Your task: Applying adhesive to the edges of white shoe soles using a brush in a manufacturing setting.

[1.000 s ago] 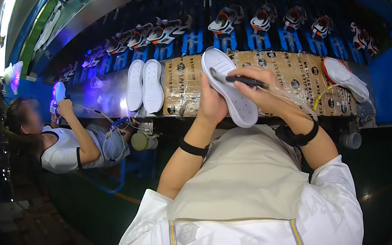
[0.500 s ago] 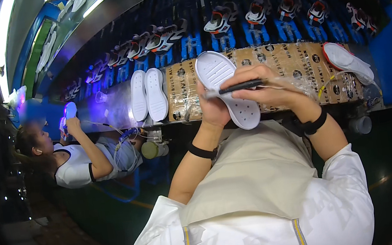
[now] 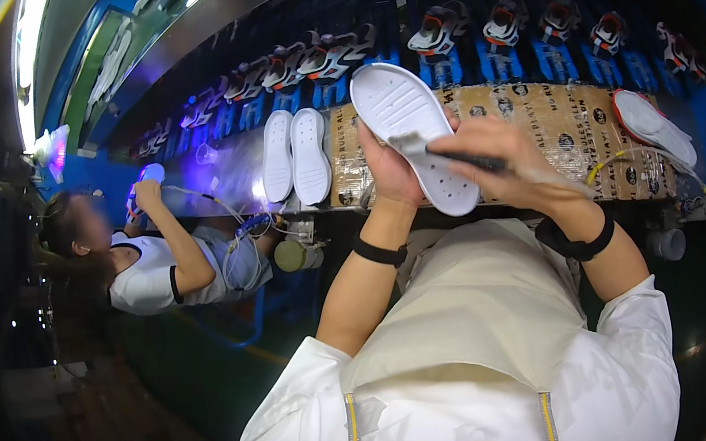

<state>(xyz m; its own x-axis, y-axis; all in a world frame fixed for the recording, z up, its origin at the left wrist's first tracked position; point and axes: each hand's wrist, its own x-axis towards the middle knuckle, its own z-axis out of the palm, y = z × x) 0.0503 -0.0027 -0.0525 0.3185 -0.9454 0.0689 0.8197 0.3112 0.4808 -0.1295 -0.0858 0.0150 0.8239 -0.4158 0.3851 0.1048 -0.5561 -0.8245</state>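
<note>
A white shoe sole (image 3: 398, 103) is held up over the near edge of the bench, tilted, its toe end away from me. My left hand (image 3: 391, 171) grips it by its left side, the fingers beneath hidden. In my right hand (image 3: 504, 151) is a black-handled brush (image 3: 471, 158), a pale tube trailing from it past the wrist. The brush's blurred tip meets the middle of the sole. Two more white soles, a left one (image 3: 277, 154) and a right one (image 3: 310, 156), lie side by side on the bench to the left.
Printed brown cardboard (image 3: 560, 135) under clear tape covers the bench. A white sole with a red edge (image 3: 655, 127) lies at its right end. Shoe uppers (image 3: 437, 31) sit on blue holders behind. At left a co-worker (image 3: 145, 266) holds a piece under violet light.
My view has shifted, so the scene sits further right. The brush has moved along the sole, and my right hand is now blurred by motion. Both hands keep their holds.
</note>
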